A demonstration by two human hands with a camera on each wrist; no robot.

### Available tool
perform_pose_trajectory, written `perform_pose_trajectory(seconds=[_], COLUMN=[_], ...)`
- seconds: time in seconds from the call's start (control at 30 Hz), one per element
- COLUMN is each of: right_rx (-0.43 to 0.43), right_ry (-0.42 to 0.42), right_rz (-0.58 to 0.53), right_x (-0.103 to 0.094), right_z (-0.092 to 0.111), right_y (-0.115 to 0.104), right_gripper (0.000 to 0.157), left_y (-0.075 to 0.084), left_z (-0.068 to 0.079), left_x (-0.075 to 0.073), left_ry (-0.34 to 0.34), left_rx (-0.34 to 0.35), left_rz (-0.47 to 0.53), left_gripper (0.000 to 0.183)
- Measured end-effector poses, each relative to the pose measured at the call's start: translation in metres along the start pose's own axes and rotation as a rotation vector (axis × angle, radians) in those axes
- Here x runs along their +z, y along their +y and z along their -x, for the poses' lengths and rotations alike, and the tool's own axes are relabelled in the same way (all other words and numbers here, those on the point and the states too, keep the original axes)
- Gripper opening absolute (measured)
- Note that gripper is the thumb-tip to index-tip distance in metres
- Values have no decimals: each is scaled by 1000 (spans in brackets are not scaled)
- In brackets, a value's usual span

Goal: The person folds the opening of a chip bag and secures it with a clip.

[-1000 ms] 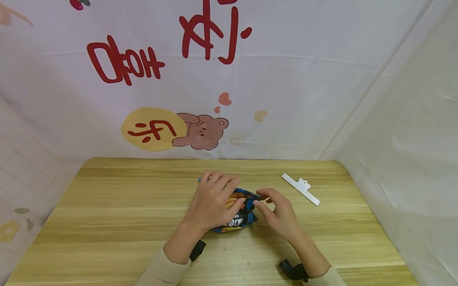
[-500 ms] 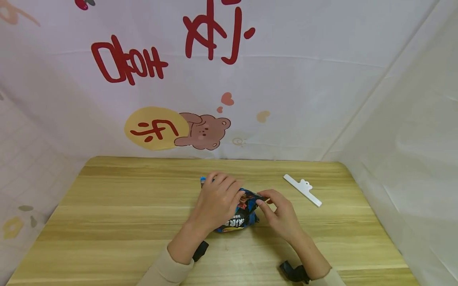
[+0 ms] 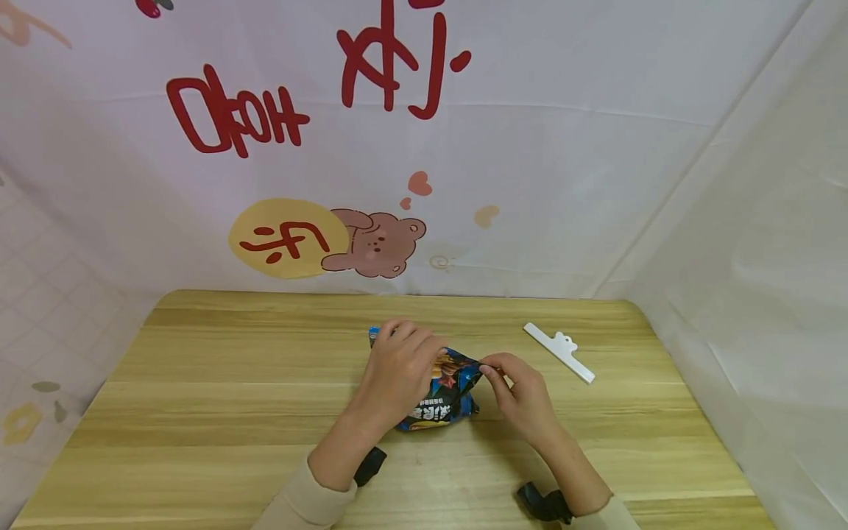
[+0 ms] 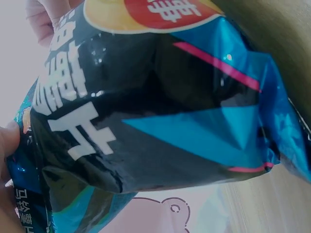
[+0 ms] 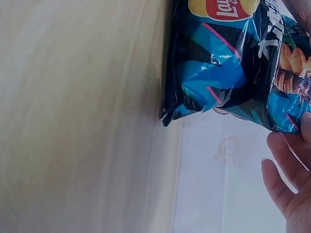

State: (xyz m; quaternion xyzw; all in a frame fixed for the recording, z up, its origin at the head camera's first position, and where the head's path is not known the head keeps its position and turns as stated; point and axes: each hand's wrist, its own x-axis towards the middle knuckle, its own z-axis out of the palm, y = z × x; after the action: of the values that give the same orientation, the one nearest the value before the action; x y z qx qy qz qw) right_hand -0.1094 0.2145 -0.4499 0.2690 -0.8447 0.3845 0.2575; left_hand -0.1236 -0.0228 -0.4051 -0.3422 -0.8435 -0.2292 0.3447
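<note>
A black and blue bag of potato chips (image 3: 440, 390) rests on the table between my hands, its upper part folded over. My left hand (image 3: 400, 372) lies across the bag's left part with its fingers bent over the far edge. In the left wrist view, the left thumb and fingers (image 4: 7, 150) grip the folded edge. My right hand (image 3: 523, 394) pinches the right corner of the fold between thumb and index finger. In the right wrist view, its other fingers (image 5: 289, 162) stand apart from the bag. A white sealing clip (image 3: 559, 352) lies to the right, untouched.
The wooden table (image 3: 232, 397) spreads out around the bag. White printed cloth (image 3: 530, 147) hangs behind the table and along both sides. Black wrist mounts (image 3: 545, 503) show under the forearms.
My right thumb and index finger have closed on the bag's corner, drawing the fold flatter. The left thumb, earlier visible over the bag, is now tucked out of the head view. The clip stays put.
</note>
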Motion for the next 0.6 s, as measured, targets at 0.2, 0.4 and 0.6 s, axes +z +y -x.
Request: perform_pose_trajectory(seconds=[0.2,0.4,0.6], right_rx=[-46,-74,-112], right_ry=[2,3,29], right_rz=[4,-25,-73], right_x=[0,-1,-1], right_z=[0,1,2], right_y=[2,4,7], right_gripper=[29,24,28], left_y=[0,1,0], left_z=[-1,-1,-1], left_x=[-1,-3,-2], left_ry=[15,13,9], left_rx=[10,20,40], left_rz=[4,21,36], left_gripper=[16,29,35])
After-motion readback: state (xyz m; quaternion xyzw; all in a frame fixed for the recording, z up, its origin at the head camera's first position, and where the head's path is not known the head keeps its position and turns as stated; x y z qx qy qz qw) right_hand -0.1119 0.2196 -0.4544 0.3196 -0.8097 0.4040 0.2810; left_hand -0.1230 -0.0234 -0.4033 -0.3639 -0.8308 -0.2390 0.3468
